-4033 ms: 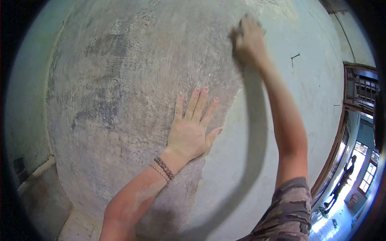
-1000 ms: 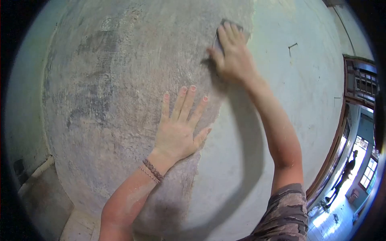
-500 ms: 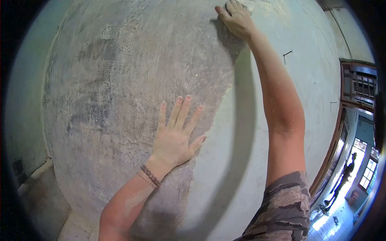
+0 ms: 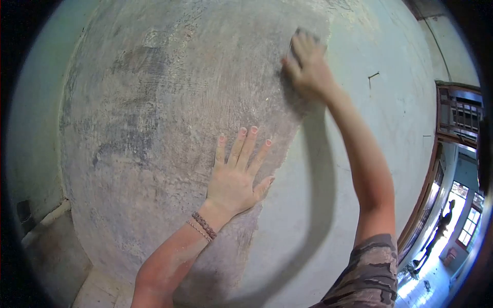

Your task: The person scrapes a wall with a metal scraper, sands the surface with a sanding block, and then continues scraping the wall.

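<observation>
My left hand (image 4: 231, 187) lies flat on the bare grey-brown part of the wall (image 4: 179, 128), fingers spread, holding nothing. Two braided bracelets (image 4: 203, 226) circle that wrist. Higher up and to the right, my right hand (image 4: 310, 69) presses a dark grey pad (image 4: 309, 34) against the wall, close to the border with the pale green paint (image 4: 380, 133). Only the pad's edge shows beyond my fingers, and motion blurs it. Between the two surfaces runs a ragged edge of paint, and my right arm casts a long shadow on the green side.
A bent nail (image 4: 373, 77) sticks out of the painted wall to the right of my right hand. Farther right, a wooden-framed doorway (image 4: 421, 205) opens onto a bright room with a dark standing figure (image 4: 440, 231). A ledge (image 4: 54, 213) runs along the lower left.
My right hand has moved down the wall with the pad and is now blurred. My left hand stays flat on the same patch; the whole view has shifted slightly.
</observation>
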{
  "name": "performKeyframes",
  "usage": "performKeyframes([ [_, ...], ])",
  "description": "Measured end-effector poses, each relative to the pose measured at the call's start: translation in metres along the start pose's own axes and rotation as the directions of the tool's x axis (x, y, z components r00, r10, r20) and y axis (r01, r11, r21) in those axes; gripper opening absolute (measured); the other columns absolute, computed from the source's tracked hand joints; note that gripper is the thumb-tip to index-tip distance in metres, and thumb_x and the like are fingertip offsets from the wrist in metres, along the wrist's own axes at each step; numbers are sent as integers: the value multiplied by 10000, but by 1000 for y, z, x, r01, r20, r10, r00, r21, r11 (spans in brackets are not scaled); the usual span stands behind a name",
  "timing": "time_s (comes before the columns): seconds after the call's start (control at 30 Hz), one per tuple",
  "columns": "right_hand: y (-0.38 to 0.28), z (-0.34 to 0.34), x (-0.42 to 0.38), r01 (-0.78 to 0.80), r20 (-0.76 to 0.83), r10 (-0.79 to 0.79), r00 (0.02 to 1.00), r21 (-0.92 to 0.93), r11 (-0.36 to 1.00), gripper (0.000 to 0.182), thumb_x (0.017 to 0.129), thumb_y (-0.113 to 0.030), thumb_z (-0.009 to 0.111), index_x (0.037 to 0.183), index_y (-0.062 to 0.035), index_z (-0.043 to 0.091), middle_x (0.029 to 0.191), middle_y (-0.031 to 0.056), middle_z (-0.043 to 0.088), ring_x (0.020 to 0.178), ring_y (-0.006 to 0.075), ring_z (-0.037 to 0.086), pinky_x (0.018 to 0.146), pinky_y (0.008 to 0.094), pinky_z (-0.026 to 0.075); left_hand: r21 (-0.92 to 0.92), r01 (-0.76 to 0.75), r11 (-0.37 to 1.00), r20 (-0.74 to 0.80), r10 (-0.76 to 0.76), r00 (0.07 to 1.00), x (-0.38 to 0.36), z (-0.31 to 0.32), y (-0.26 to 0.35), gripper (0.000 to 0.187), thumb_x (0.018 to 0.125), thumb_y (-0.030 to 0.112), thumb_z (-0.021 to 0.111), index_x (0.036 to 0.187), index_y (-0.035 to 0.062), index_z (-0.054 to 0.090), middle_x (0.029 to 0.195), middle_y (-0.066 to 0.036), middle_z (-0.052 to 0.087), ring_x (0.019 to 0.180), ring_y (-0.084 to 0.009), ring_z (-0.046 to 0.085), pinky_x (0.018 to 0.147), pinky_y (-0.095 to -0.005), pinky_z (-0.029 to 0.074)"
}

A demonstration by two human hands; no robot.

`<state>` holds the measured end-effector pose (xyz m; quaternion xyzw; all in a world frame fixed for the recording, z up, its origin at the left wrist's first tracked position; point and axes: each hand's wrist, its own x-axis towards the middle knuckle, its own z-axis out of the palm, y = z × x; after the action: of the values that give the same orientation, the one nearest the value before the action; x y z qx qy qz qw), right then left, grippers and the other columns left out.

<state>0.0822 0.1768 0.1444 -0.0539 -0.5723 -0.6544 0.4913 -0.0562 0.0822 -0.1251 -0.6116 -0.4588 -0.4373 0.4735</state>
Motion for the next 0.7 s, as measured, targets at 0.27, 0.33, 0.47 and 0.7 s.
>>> performKeyframes([
  [0.27, 48, 7, 62, -291, 354, 219, 909, 164, 943, 702, 978, -482, 438, 1380, 92, 392, 1479, 301, 339, 1411, 436, 264, 1173, 496, 184, -25, 20, 999, -22, -20, 1000, -4, 2, -3, 746, 853, 506, 594, 1487, 174, 386, 1582, -178, 221, 1476, -323, 173, 1166, -608, 72],
  [0.33, 22, 6, 36, -217, 219, 183, 958, 143, 966, 695, 978, -478, 444, 1376, 90, 400, 1480, 311, 332, 1413, 435, 263, 1173, 504, 176, -32, 58, 998, -41, -59, 997, -8, 3, -1, 754, 852, 509, 594, 1494, 179, 376, 1582, -185, 218, 1475, -343, 167, 1163, -615, 61],
  [0.47, -20, -35, -18, -128, 224, 78, 972, 218, 968, 675, 981, -453, 456, 1389, 80, 397, 1481, 305, 340, 1411, 426, 273, 1170, 506, 183, -22, 121, 992, -64, -122, 991, -23, 2, 0, 755, 856, 503, 592, 1500, 182, 363, 1582, -186, 216, 1473, -367, 158, 1161, -619, 54],
  [0.7, -5, -8, 34, -244, 179, 212, 961, 183, 952, 683, 971, -461, 450, 1394, 74, 406, 1474, 284, 368, 1409, 419, 283, 1165, 531, 176, 14, 237, 971, -6, -237, 972, -59, 4, 8, 747, 866, 468, 595, 1506, 169, 352, 1584, -202, 198, 1472, -382, 149, 1160, -616, 49],
])
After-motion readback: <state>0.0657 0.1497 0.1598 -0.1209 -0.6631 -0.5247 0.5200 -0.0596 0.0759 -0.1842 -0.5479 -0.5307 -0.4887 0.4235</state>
